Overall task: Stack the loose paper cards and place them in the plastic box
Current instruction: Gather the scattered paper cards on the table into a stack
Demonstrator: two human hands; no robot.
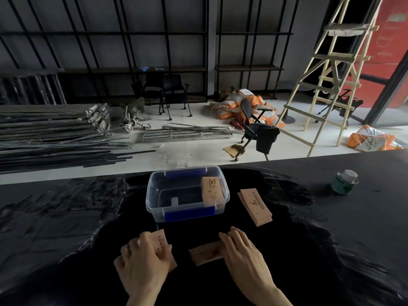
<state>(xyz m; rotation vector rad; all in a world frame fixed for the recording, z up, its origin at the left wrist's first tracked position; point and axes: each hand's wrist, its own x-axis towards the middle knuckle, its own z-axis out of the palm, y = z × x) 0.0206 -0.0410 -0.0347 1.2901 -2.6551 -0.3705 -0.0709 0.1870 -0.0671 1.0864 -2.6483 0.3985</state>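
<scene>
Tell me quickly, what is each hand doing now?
Left hand: closed on a card.
Right hand: fingers flat on a card on the table, not gripping.

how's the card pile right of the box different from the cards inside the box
The card pile lies flat on the black table, outside the plastic box; the cards inside the box lean tilted against its right wall. The pile is fanned, with its edges showing, while the boxed cards look squared up. Both are tan printed paper cards, and no hand touches either.

Dim, underexposed foreground, brighter daylit floor [198, 149] beyond, wide-angle bending at edges, slight softness.
</scene>
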